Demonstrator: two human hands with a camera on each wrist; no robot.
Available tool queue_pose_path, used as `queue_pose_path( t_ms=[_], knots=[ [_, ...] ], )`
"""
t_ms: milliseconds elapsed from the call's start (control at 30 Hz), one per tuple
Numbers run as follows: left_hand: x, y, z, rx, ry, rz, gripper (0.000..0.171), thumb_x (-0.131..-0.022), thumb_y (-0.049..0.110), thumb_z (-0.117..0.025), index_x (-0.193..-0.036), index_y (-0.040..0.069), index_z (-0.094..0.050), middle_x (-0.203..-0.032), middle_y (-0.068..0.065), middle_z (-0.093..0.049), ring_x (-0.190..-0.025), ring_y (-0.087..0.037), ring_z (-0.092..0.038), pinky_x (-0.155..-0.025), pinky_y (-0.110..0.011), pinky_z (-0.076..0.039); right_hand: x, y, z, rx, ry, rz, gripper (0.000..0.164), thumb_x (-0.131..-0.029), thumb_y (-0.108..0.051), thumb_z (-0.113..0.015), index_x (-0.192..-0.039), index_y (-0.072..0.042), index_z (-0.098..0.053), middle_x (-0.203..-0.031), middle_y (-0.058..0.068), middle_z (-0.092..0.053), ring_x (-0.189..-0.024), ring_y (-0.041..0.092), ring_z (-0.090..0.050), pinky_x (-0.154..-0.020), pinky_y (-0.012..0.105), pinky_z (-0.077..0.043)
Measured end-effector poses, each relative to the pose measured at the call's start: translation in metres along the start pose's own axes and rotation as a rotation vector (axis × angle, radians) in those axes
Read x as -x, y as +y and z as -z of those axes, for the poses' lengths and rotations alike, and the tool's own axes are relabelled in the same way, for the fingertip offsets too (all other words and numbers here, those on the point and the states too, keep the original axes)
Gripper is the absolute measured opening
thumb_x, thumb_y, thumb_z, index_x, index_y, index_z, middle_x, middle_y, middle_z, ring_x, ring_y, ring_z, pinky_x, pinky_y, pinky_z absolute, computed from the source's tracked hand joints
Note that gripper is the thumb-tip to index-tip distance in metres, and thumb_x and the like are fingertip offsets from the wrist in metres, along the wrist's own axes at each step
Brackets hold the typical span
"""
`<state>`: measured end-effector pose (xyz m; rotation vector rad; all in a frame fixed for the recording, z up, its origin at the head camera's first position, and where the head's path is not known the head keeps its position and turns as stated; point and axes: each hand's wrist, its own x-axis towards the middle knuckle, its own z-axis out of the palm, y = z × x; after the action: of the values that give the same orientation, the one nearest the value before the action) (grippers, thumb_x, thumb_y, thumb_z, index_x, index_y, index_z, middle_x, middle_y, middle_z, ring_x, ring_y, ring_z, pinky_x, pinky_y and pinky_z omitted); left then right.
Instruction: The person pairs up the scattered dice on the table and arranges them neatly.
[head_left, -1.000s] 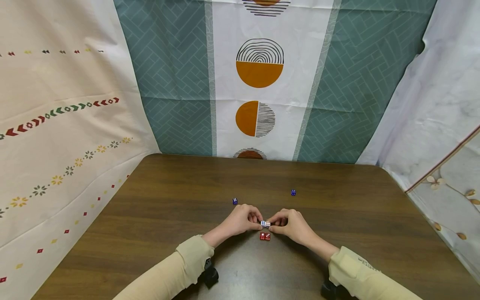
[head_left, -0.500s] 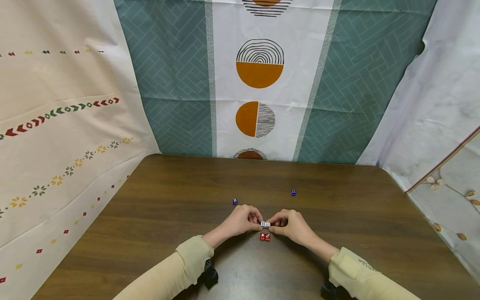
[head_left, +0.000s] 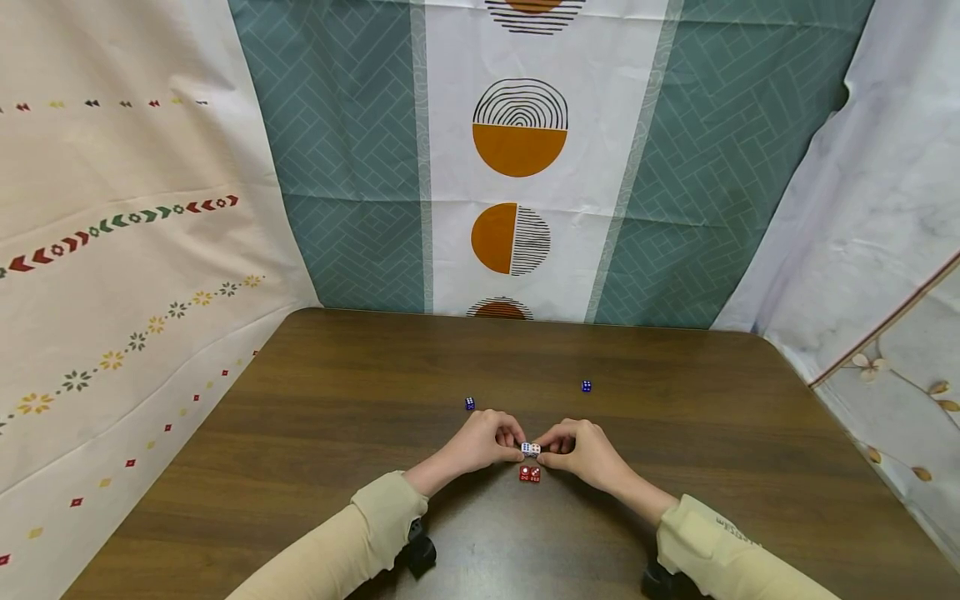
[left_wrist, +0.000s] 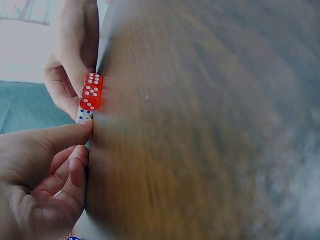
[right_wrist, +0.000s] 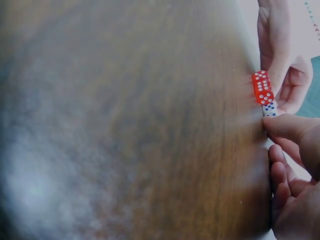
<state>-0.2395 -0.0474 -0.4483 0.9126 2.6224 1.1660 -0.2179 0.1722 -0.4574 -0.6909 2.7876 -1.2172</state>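
Two white dice (head_left: pixel 531 449) sit side by side at mid-table, between my hands. My left hand (head_left: pixel 480 442) pinches the left one with thumb and fingertips. From the other side, my right hand (head_left: pixel 588 452) pinches the right one the same way. Just nearer to me, two red dice (head_left: pixel 529 474) stand together, touched by neither hand. In the left wrist view the red dice (left_wrist: pixel 92 92) partly cover a white die (left_wrist: pixel 84 115) beside the thumb. The right wrist view has the red dice (right_wrist: pixel 262 87) in front of a white die (right_wrist: pixel 270 109) too.
One blue die (head_left: pixel 470 403) lies just beyond my left hand. Another blue die (head_left: pixel 587 386) is farther back on the right. The brown wooden table (head_left: pixel 360 358) ends at a patterned cloth (head_left: pixel 352 208) hung behind it.
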Motion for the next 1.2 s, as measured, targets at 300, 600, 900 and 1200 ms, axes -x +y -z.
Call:
queue_pose_path(
  t_ms=[300,600,900,1200],
  knots=[
    [0.000,0.000,0.000,-0.001,-0.005,0.007,0.011,-0.080,0.007,-0.080,-0.089,0.005,-0.073,-0.075,-0.002,-0.066,-0.064,-0.002,-0.051,-0.057,-0.016,-0.043,0.001,0.000,0.000,0.000,-0.002,-0.008,0.012,-0.081,-0.020,-0.081,-0.093,-0.020,-0.078,-0.077,-0.004,-0.061,-0.065,0.002,-0.050,-0.057,0.020,-0.043],
    [-0.001,-0.004,0.006,0.019,-0.048,-0.021,0.016,-0.081,0.010,-0.081,-0.094,0.005,-0.073,-0.075,-0.002,-0.066,-0.064,-0.001,-0.052,-0.059,-0.016,-0.044,0.000,-0.001,0.000,0.005,0.000,-0.006,0.012,-0.081,-0.020,-0.081,-0.092,-0.020,-0.078,-0.077,-0.004,-0.060,-0.064,0.002,-0.049,-0.057,0.020,-0.042],
    [-0.004,-0.011,0.033,0.068,-0.214,-0.023,0.027,-0.085,0.014,-0.077,-0.111,0.006,-0.072,-0.088,-0.005,-0.073,-0.076,-0.004,-0.065,-0.072,-0.019,-0.053,-0.001,0.001,-0.001,0.005,-0.006,-0.023,0.012,-0.081,-0.022,-0.082,-0.092,-0.021,-0.078,-0.077,-0.004,-0.060,-0.066,0.003,-0.050,-0.059,0.019,-0.042],
    [-0.010,-0.023,0.076,0.030,-0.093,-0.064,0.028,-0.087,0.015,-0.075,-0.113,0.005,-0.071,-0.094,-0.004,-0.069,-0.079,-0.008,-0.062,-0.075,-0.024,-0.053,0.000,-0.001,0.000,0.011,0.000,-0.021,0.012,-0.080,-0.021,-0.082,-0.092,-0.021,-0.079,-0.077,-0.005,-0.060,-0.066,0.002,-0.049,-0.058,0.020,-0.042]
  ],
)
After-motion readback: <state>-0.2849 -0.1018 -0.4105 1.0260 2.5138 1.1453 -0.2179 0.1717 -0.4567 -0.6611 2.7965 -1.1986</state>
